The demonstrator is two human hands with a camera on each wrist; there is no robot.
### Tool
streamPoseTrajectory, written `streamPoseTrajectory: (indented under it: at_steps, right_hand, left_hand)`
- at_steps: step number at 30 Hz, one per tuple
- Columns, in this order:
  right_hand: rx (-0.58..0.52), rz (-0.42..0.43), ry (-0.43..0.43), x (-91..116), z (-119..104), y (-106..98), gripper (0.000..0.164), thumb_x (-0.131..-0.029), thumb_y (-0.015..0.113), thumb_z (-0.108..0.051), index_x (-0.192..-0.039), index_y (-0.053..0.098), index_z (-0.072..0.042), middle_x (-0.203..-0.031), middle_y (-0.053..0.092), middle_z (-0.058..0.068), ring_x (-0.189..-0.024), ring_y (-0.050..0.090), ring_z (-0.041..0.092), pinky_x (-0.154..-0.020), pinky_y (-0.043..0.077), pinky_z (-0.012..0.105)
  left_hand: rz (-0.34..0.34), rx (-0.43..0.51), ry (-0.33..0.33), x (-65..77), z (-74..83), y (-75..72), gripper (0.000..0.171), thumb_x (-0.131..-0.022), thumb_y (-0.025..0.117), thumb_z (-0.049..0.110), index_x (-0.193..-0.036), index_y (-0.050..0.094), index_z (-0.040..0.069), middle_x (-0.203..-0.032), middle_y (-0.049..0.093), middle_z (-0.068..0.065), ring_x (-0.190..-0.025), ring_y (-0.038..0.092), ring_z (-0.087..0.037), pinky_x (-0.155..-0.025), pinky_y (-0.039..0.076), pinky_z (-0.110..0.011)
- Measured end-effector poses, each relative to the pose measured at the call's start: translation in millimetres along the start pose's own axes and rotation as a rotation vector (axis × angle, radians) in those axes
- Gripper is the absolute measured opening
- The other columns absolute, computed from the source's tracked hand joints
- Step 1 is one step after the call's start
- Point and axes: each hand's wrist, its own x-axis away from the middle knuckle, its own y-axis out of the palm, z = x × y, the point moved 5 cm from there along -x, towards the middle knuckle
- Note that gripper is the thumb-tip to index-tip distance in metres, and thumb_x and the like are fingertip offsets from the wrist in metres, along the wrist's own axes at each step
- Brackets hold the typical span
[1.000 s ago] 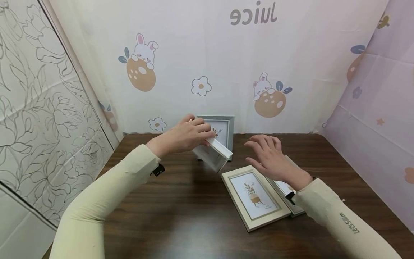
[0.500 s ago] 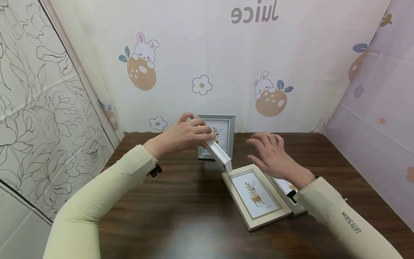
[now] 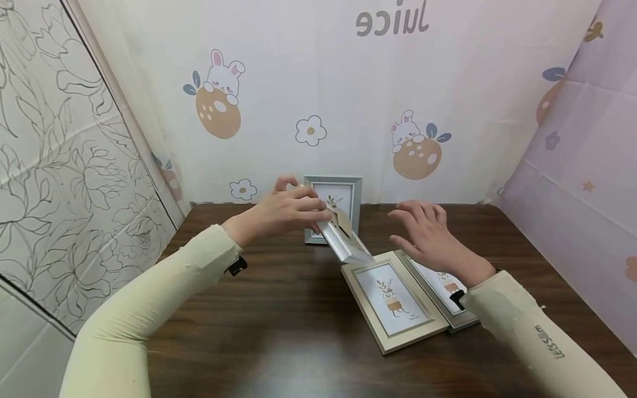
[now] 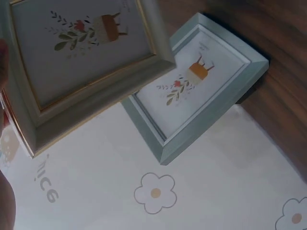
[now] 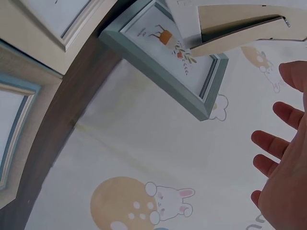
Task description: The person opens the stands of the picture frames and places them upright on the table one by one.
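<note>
My left hand (image 3: pixel 288 210) grips a whitish picture frame (image 3: pixel 348 246) by its upper end, tilted above the table. Its backing and flat stand (image 5: pixel 240 45) face the right hand, the stand angled partly out. In the left wrist view, the front shows a potted-plant print (image 4: pixel 91 33) inside gold trim. Behind it a grey-green picture frame (image 3: pixel 355 190) stands upright, partly covered by the held one. My right hand (image 3: pixel 428 237) hovers with loosely bent fingers and holds nothing. Below it lie a cream picture frame (image 3: pixel 370 326) and a grey picture frame (image 3: pixel 460 320), face up.
The dark wooden table (image 3: pixel 239 331) ends at a white curtain (image 3: pixel 318 83) printed with rabbits and flowers. A pale curtain (image 3: pixel 587 182) hangs along the right side. On the left stands a panel with line-drawn flowers (image 3: pixel 64 166).
My left hand has turned the held picture frame, so its back and stand now show in the head view. The right hand has shifted slightly right, uncovering more of the grey picture frame.
</note>
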Motion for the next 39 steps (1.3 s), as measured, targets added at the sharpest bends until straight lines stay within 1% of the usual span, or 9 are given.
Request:
streamPoseTrajectory:
  at_steps: [6,13,20,23,30,34,39]
  right_hand:
    - [-0.015,-0.022,-0.004,3.2,5.3,0.6,0.045,-0.094,0.065,-0.019,-0.133,0.046,-0.005,-0.135,0.036,0.02,-0.124,0.028,0.042,-0.093,0.016,0.062]
    - [-0.034,-0.068,-0.019,4.8,6.7,3.1,0.053,-0.09,0.071,-0.017,-0.135,0.045,-0.005,-0.14,0.035,0.021,-0.129,0.027,0.044,-0.097,0.016,0.065]
    - [-0.033,-0.08,-0.058,2.4,8.5,8.1,0.055,-0.089,0.071,-0.018,-0.136,0.044,-0.005,-0.14,0.035,0.022,-0.129,0.027,0.043,-0.097,0.017,0.065]
    - [-0.035,-0.081,-0.068,0.7,10.3,10.5,0.056,-0.089,0.072,-0.018,-0.137,0.044,-0.006,-0.14,0.036,0.023,-0.129,0.028,0.042,-0.097,0.017,0.065]
    - [-0.028,-0.081,-0.089,-6.3,15.3,15.8,0.059,-0.089,0.072,-0.02,-0.139,0.044,-0.006,-0.141,0.037,0.022,-0.129,0.029,0.04,-0.096,0.019,0.063]
    - [-0.031,-0.097,-0.1,-12.9,16.3,19.2,0.059,-0.089,0.072,-0.022,-0.139,0.045,-0.007,-0.142,0.038,0.02,-0.129,0.03,0.039,-0.096,0.02,0.062]
    - [-0.031,-0.116,-0.131,-20.3,14.4,24.6,0.061,-0.088,0.074,-0.022,-0.14,0.045,-0.01,-0.142,0.039,0.019,-0.128,0.032,0.039,-0.097,0.021,0.061]
  left_hand:
    - [0.052,0.002,0.037,2.0,6.9,0.9,0.037,-0.08,0.084,0.028,-0.114,0.069,0.026,-0.106,0.063,0.007,-0.101,0.058,-0.017,-0.089,0.031,-0.05]
    - [0.061,0.006,0.051,4.8,14.0,2.2,0.035,-0.081,0.084,0.021,-0.113,0.07,0.026,-0.108,0.062,0.008,-0.105,0.057,-0.015,-0.091,0.03,-0.05]
    - [0.054,-0.01,0.057,3.9,20.0,0.3,0.037,-0.08,0.084,0.024,-0.114,0.069,0.027,-0.112,0.062,0.009,-0.106,0.057,-0.014,-0.091,0.03,-0.05]
    - [0.067,-0.008,0.059,3.0,21.8,-0.8,0.036,-0.081,0.083,0.025,-0.114,0.07,0.027,-0.111,0.062,0.009,-0.106,0.057,-0.014,-0.09,0.03,-0.05]
    - [0.113,0.011,0.088,2.0,26.5,0.2,0.037,-0.081,0.081,0.036,-0.115,0.071,0.025,-0.109,0.063,0.009,-0.105,0.058,-0.013,-0.09,0.03,-0.047]
    - [0.113,0.019,0.088,0.7,28.6,0.5,0.037,-0.081,0.08,0.037,-0.115,0.071,0.026,-0.109,0.063,0.01,-0.105,0.059,-0.012,-0.09,0.03,-0.047]
    - [0.119,-0.001,0.092,-1.5,31.0,0.9,0.036,-0.08,0.081,0.037,-0.113,0.07,0.026,-0.109,0.062,0.011,-0.104,0.058,-0.011,-0.09,0.03,-0.047]
